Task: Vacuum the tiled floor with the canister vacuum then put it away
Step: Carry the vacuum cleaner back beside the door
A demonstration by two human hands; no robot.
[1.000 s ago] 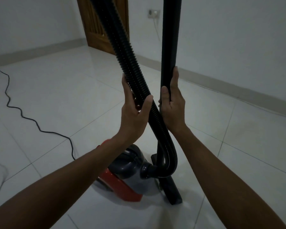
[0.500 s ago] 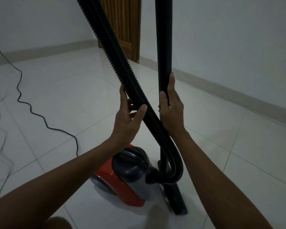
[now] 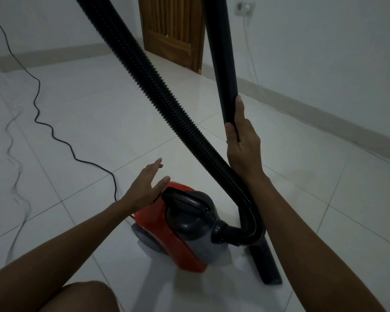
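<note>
— Left hand [image 3: 148, 185] off the corrugated hose [image 3: 167, 102] now, where half a second ago it was wrapped round it. Down low instead, fingers straight and loosely spread, holding nothing, hovering just over the rear of the canister vacuum [image 3: 180, 226], thumb close to the dark carry handle [image 3: 187, 200]. Touching or not, hard to say.

— And the right hand [image 3: 241, 140]?

— Unchanged. Still curled round the rigid wand [image 3: 223, 64], thumb on the near side, fingers wrapped behind, keeping it upright. Floor nozzle [image 3: 266, 262] down on the tiled floor [image 3: 99, 120] just to the right of the canister.

— Hose loose, then?

— Hanging free, slanting from top left down to the front port of the red and grey body, looped beside the wand's foot.

— Meaning for the task?

— Probably a switch from handling the hose to handling the machine: a reach for the handle or a button on top, judging by where the palm sits. Looks like the putting-away half rather than the cleaning half, though not certain.

— Still plugged in?

— Black power cord [image 3: 54, 136] trailing across the tiles to the left and away; a wall socket [image 3: 245, 6] with a plug by the wooden door [image 3: 173, 30], but no telling whether that is the same lead. Cord worth dealing with before any carrying.
</note>
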